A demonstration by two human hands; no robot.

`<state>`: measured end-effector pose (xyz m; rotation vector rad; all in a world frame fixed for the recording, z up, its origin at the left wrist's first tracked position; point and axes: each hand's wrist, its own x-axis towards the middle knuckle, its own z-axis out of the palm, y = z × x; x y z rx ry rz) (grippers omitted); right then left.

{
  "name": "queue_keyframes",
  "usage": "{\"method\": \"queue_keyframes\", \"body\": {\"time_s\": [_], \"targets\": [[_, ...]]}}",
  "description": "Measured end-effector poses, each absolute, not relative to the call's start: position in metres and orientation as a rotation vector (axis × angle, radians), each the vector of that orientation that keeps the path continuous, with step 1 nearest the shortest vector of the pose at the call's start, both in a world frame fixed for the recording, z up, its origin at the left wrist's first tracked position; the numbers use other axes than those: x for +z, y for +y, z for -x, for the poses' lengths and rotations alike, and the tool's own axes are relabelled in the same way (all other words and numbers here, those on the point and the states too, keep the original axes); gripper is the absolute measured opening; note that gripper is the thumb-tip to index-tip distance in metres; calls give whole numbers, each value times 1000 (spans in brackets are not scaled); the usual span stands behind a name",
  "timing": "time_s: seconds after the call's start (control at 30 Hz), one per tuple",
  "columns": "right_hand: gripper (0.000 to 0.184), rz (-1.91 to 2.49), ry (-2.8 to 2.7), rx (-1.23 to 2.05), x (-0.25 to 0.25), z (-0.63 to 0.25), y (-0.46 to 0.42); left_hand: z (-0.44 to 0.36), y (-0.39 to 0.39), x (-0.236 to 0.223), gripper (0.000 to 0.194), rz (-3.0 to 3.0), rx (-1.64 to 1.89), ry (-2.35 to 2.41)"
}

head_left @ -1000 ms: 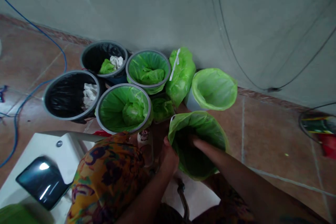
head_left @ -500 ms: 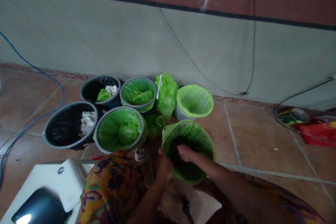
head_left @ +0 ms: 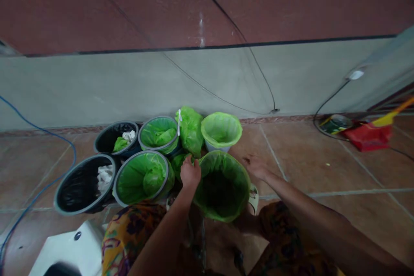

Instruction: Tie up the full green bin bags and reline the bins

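A bin lined with a green bag (head_left: 223, 215) stands between my knees, its liner folded over the rim and its inside dark. My left hand (head_left: 190, 173) is at the bin's left rim, fingers slightly apart; whether it touches the liner is unclear. Off the right rim, my right hand (head_left: 256, 167) hovers with fingers stretched out and nothing in them. Just beyond stands a pale bin with a light green liner (head_left: 221, 128). Left of that bin leans a puffed green bag with a white strip (head_left: 190, 129).
Grey-rimmed bins stand to the left: two green-lined, one near (head_left: 129, 181) and one far (head_left: 150, 129), and two black-lined, one near (head_left: 76, 185) and one far (head_left: 108, 138). A blue cable (head_left: 73, 155) crosses the tiles. A red dustpan (head_left: 370, 137) lies right; a white object (head_left: 74, 246) is lower left.
My right hand has come out of the bin to its right side. My left hand has moved up along the left rim. The view has tilted upward and turned slightly right.
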<state>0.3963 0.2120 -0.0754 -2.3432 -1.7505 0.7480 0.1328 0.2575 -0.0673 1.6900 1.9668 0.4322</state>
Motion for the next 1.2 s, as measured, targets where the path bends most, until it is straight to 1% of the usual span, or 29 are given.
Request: {"method": "queue_keyframes", "body": {"time_s": [0.1,0.17,0.23,0.27,0.37,0.43,0.6,0.83,0.93,1.0,1.1,1.13,1.2], "targets": [[31,2341,-1631,782,-89,-394,225,-163,293,-71,39,-1820,316,1822],[33,2356,-1565,803,-101,-390,234,-178,309,-82,45,-1899,210,1735],[32,2350,-1546,831,-112,-386,241,-187,319,-95,50,-1964,102,1672],[31,2346,-1556,844,-116,-383,244,-189,322,-101,50,-1992,56,1649],[25,2367,-1613,845,-121,-379,248,-186,326,-114,35,-2069,-39,1560],[21,2380,-1641,822,-121,-379,248,-181,326,-117,28,-2089,-38,1550],[13,2338,-1653,821,-116,-386,246,-169,322,-121,20,-2118,83,1601],[8,2256,-1697,886,-121,-393,245,-151,316,-117,15,-2266,40,1520],[11,2251,-1727,905,-120,-394,246,-153,315,-111,20,-2264,-59,1517],[14,2250,-1741,926,-115,-394,246,-158,314,-107,31,-2248,-73,1510],[26,2251,-1686,935,-106,-395,248,-168,315,-102,44,-2201,14,1498],[29,2244,-1645,924,-104,-396,250,-173,317,-101,45,-2177,67,1483],[33,2223,-1562,897,-101,-397,254,-184,320,-98,38,-2126,173,1440]]}}
